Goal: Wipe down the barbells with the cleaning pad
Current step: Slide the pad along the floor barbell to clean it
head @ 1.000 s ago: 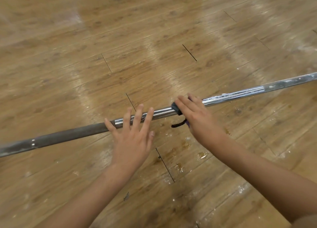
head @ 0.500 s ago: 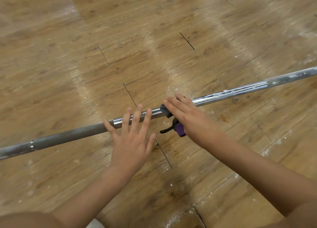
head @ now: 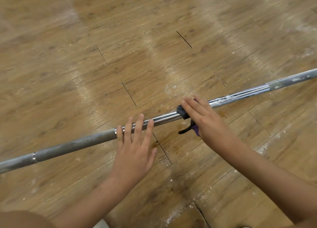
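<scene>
Wood-look plank floor [head: 154, 39]: largest item and first hazard. Bears a brownish, wet-looking patch [head: 171, 138] just near of the bar, beneath both hands. Apt to let a bracing palm skid.

Steel barbell [head: 163, 119]: lies on the floor, running from near left to far right. Round, unchocked, steadied by fingertips alone. Apt to roll toward the far side under a hard push. Shows white residue [head: 228, 97] on the stretch right of the pad, so judged only partly wiped. Liable to be smeared rather than cleaned by a loaded pad.

Left hand [head: 135, 150]: fingers straight and spread, tips resting across the bright section, clasping nothing. Exposed to a pinch between bar and floor in case of a roll.

Right hand [head: 205, 119]: fingers straight and pressed together, flat on the pad against the bar. Thumb hidden; impossible to tell whether pinching underneath.

Cleaning pad [head: 181, 112]: dark, wrapped over the bar near mid-length, under the right fingertips. Purple part [head: 196, 131] and dark strap [head: 185, 130] hanging on the near side. Apt to slip or bunch, with no closed grip seen; strap apt to drag through the wet patch.

Surface and room: glossy planks with thin dark seams [head: 129, 94], pale reflected bands, white specks [head: 173, 212] at near right. Nothing of the room beyond the floor in view.
</scene>
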Demonstrator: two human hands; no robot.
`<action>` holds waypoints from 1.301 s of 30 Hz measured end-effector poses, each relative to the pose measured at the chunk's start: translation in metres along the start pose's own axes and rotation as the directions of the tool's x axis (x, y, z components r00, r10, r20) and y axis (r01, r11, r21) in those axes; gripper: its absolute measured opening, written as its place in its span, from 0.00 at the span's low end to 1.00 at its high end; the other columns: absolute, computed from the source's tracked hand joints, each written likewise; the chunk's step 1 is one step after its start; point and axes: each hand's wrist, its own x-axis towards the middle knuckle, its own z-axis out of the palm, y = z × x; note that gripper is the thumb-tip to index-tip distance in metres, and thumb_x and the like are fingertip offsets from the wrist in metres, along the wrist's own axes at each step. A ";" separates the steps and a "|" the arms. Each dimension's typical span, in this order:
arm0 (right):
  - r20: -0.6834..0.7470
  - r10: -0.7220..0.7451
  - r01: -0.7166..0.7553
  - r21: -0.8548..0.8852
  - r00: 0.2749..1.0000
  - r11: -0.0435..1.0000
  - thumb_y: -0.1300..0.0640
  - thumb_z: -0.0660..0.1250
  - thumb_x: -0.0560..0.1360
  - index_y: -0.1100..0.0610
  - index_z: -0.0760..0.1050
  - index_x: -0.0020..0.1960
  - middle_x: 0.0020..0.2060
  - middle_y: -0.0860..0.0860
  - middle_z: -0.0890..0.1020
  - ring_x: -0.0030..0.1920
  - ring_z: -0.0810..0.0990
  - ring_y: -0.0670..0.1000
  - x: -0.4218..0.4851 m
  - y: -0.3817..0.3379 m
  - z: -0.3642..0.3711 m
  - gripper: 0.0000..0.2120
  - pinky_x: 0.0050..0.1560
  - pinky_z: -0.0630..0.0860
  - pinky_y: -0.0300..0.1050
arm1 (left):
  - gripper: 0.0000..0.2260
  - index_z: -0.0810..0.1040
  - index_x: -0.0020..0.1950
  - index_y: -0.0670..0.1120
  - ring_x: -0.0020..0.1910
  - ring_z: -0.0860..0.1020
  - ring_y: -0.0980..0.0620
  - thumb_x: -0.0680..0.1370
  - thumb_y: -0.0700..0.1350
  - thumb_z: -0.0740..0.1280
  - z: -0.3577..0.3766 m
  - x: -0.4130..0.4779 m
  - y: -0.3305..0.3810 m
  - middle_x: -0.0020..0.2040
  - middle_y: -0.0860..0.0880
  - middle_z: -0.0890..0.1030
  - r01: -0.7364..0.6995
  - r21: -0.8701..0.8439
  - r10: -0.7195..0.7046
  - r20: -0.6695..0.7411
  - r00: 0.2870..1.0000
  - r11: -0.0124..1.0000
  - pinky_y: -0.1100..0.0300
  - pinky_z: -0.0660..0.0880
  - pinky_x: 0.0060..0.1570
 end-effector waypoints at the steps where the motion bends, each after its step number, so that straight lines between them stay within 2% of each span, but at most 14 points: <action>1: -0.008 0.017 -0.017 -0.013 1.000 1.000 0.81 0.66 0.66 0.60 0.62 0.79 0.76 0.57 0.68 0.79 0.59 0.63 -0.001 -0.005 0.002 0.44 0.76 0.60 0.62 | 0.36 0.56 0.83 0.43 0.78 0.59 0.31 0.79 0.59 0.59 0.001 -0.002 0.002 0.81 0.38 0.58 -0.002 0.002 0.002 -0.007 1.000 1.000 0.33 0.51 0.75; 4: 0.027 -0.092 0.093 -0.038 0.995 0.995 0.79 0.64 0.69 0.61 0.57 0.81 0.77 0.57 0.65 0.80 0.55 0.64 -0.006 -0.025 0.013 0.43 0.78 0.55 0.64 | 0.37 0.55 0.83 0.42 0.79 0.57 0.30 0.78 0.59 0.61 0.005 -0.009 0.006 0.82 0.37 0.57 -0.019 0.013 0.020 -0.045 0.999 1.000 0.31 0.50 0.76; 7: 0.046 -0.182 0.183 -0.027 0.982 0.983 0.78 0.66 0.70 0.61 0.57 0.81 0.79 0.57 0.63 0.80 0.54 0.62 -0.016 -0.021 0.011 0.42 0.78 0.57 0.64 | 0.37 0.55 0.82 0.42 0.80 0.55 0.31 0.78 0.58 0.61 0.007 -0.019 0.007 0.82 0.36 0.56 -0.059 0.020 0.061 -0.083 0.995 0.998 0.32 0.46 0.77; 10: -0.016 -0.093 0.093 -0.039 0.995 0.995 0.80 0.69 0.66 0.60 0.58 0.80 0.77 0.57 0.66 0.79 0.58 0.62 -0.030 -0.012 0.009 0.46 0.77 0.59 0.62 | 0.36 0.54 0.83 0.42 0.80 0.54 0.32 0.79 0.58 0.59 0.008 -0.029 0.009 0.82 0.37 0.56 -0.085 0.028 0.088 -0.101 0.991 0.996 0.34 0.45 0.78; 12: -0.042 -0.053 0.051 -0.051 0.998 0.997 0.81 0.66 0.64 0.60 0.58 0.80 0.76 0.57 0.66 0.79 0.56 0.63 -0.036 -0.020 0.012 0.47 0.77 0.57 0.64 | 0.36 0.53 0.83 0.42 0.80 0.54 0.31 0.79 0.57 0.59 0.009 -0.033 0.013 0.82 0.36 0.56 -0.083 0.035 0.087 -0.105 0.991 0.996 0.34 0.43 0.77; 17: 0.048 -0.140 0.141 -0.024 0.989 0.990 0.75 0.53 0.68 0.53 0.59 0.81 0.79 0.55 0.63 0.81 0.52 0.61 -0.044 -0.036 0.010 0.43 0.78 0.47 0.58 | 0.38 0.52 0.83 0.42 0.80 0.53 0.30 0.78 0.57 0.59 0.016 -0.045 0.018 0.82 0.35 0.55 -0.109 0.039 0.113 -0.137 0.984 0.993 0.34 0.41 0.77; 19: 0.048 -0.142 0.144 -0.043 0.989 0.989 0.76 0.53 0.67 0.53 0.60 0.81 0.78 0.55 0.64 0.81 0.54 0.61 -0.052 -0.026 0.005 0.44 0.79 0.51 0.59 | 0.38 0.50 0.83 0.42 0.80 0.53 0.30 0.78 0.57 0.59 0.017 -0.051 0.017 0.82 0.35 0.55 -0.132 0.050 0.138 -0.150 0.979 0.990 0.34 0.43 0.77; 21: 0.016 -0.068 0.069 -0.066 0.998 0.995 0.80 0.57 0.65 0.55 0.62 0.80 0.76 0.56 0.67 0.80 0.57 0.62 -0.060 -0.018 0.002 0.45 0.78 0.57 0.61 | 0.38 0.49 0.84 0.42 0.80 0.53 0.30 0.79 0.57 0.59 0.019 -0.056 0.017 0.82 0.35 0.54 -0.149 0.059 0.157 -0.156 0.975 0.987 0.34 0.44 0.78; 23: -0.015 -0.001 0.000 -0.069 1.000 0.998 0.82 0.60 0.63 0.55 0.63 0.79 0.75 0.56 0.68 0.79 0.58 0.63 -0.062 -0.024 0.000 0.47 0.77 0.58 0.63 | 0.39 0.49 0.84 0.42 0.80 0.53 0.30 0.78 0.56 0.60 0.021 -0.060 0.018 0.82 0.36 0.53 -0.151 0.078 0.162 -0.157 0.974 0.985 0.33 0.44 0.77; 29: 0.088 -0.154 0.156 -0.017 0.984 0.988 0.71 0.47 0.73 0.53 0.59 0.81 0.78 0.54 0.65 0.81 0.54 0.60 -0.062 -0.047 0.002 0.37 0.80 0.45 0.55 | 0.37 0.53 0.83 0.42 0.80 0.54 0.30 0.79 0.57 0.59 0.022 -0.071 0.023 0.82 0.35 0.55 -0.168 0.088 0.179 -0.148 0.973 0.982 0.33 0.46 0.77; 31: 0.060 -0.110 0.111 -0.020 0.992 0.994 0.74 0.50 0.72 0.54 0.61 0.80 0.76 0.54 0.67 0.80 0.56 0.60 -0.067 -0.033 0.000 0.39 0.81 0.46 0.52 | 0.38 0.53 0.84 0.41 0.80 0.54 0.31 0.79 0.57 0.60 0.021 -0.074 0.021 0.82 0.35 0.54 -0.186 0.118 0.202 -0.143 0.969 0.975 0.35 0.46 0.78; 34: 0.003 0.006 -0.006 -0.024 1.000 1.000 0.79 0.57 0.67 0.56 0.64 0.79 0.75 0.55 0.69 0.80 0.58 0.62 -0.072 -0.030 -0.001 0.42 0.79 0.53 0.60 | 0.38 0.52 0.84 0.42 0.80 0.54 0.32 0.78 0.56 0.60 0.022 -0.076 0.021 0.82 0.36 0.54 -0.186 0.131 0.206 -0.159 0.966 0.974 0.36 0.45 0.79; 37: 0.052 -0.067 0.067 -0.002 0.996 0.998 0.74 0.52 0.72 0.55 0.62 0.80 0.77 0.54 0.67 0.81 0.54 0.61 -0.070 -0.046 0.001 0.38 0.81 0.44 0.55 | 0.39 0.50 0.84 0.42 0.80 0.54 0.32 0.78 0.56 0.60 0.024 -0.076 0.022 0.83 0.36 0.53 -0.185 0.124 0.204 -0.163 0.965 0.975 0.36 0.44 0.79; 39: 0.088 -0.144 0.143 0.018 0.986 0.990 0.73 0.50 0.72 0.54 0.60 0.81 0.78 0.53 0.65 0.81 0.53 0.60 -0.069 -0.045 0.000 0.38 0.81 0.44 0.54 | 0.39 0.50 0.84 0.42 0.80 0.53 0.32 0.78 0.56 0.60 0.025 -0.076 0.020 0.83 0.36 0.53 -0.191 0.124 0.209 -0.157 0.965 0.974 0.36 0.44 0.79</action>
